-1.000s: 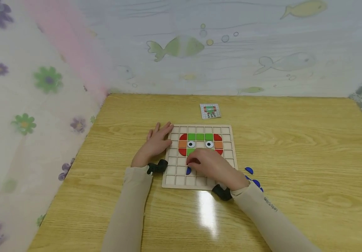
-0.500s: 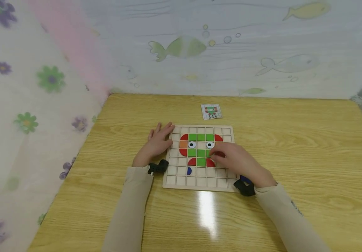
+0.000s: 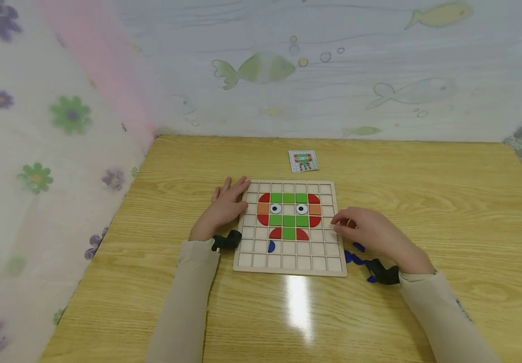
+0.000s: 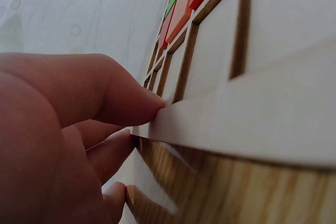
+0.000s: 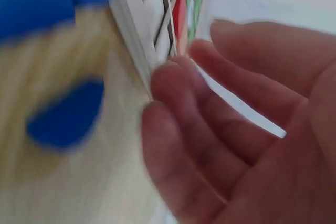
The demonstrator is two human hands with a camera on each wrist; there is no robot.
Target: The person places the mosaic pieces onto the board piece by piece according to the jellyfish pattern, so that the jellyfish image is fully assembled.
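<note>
A wooden grid board (image 3: 288, 273) lies on the table with green, red and orange pieces and two eye discs (image 3: 302, 208) forming a face. One blue half-round piece (image 3: 272, 246) sits in a cell below the face. My left hand (image 3: 222, 209) rests at the board's left edge, its fingers extended; in the left wrist view the thumb (image 4: 126, 98) touches the rim. Past the board's right edge hovers my right hand (image 3: 374, 234), fingers loosely bent and holding nothing. Several loose blue half-round pieces (image 3: 358, 247) lie beneath it; one blue piece (image 5: 65, 116) shows blurred in the right wrist view.
Behind the board lies a small pattern card (image 3: 303, 161) printed with a similar face on a grid. The wooden table (image 3: 447, 201) meets a fish-patterned wall covering (image 3: 261, 101) at the back. A flower-patterned covering (image 3: 34, 212) stands on the left.
My right hand has moved right, off the lower middle of the board to beyond its right edge, uncovering the red and green pieces there. The left hand has stayed at the left edge.
</note>
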